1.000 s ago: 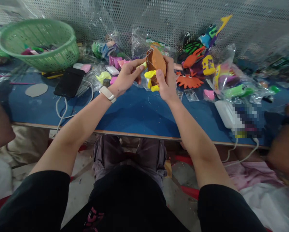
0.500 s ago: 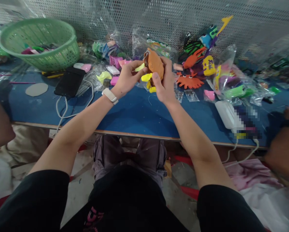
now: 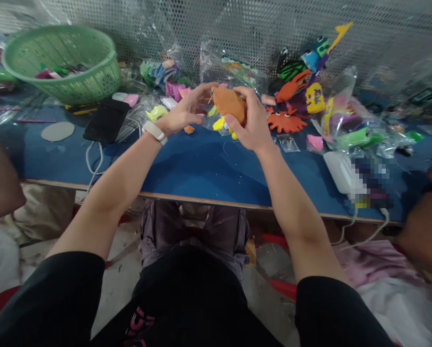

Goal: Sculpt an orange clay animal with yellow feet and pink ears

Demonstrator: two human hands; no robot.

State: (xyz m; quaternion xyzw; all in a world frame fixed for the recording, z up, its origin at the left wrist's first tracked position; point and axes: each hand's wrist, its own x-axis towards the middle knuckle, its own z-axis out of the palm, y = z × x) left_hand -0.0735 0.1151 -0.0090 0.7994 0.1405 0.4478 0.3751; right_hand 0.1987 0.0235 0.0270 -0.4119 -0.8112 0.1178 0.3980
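My right hand (image 3: 251, 118) is wrapped round an orange-brown clay figure (image 3: 229, 103), which it holds above the blue table. Yellow parts (image 3: 219, 124) show at the underside of the figure, and a thin metal wire or ring sits at its left end. My left hand (image 3: 190, 110) is just left of the figure, fingers apart and curved, with nothing plainly held in it. Below its fingers a small orange piece (image 3: 189, 129) lies on the table. Left of that hand is a pale yellow piece (image 3: 157, 113).
A green basket (image 3: 82, 86) stands at the back left, beside a black phone (image 3: 106, 120). Orange crab figures (image 3: 286, 120), plastic bags (image 3: 340, 113) and a white device (image 3: 342, 172) lie on the right. Other people's arms show at both sides.
My left hand has drawn back from the figure and opened. The figure has turned, showing more of its orange-brown surface. The small orange piece now shows on the table.
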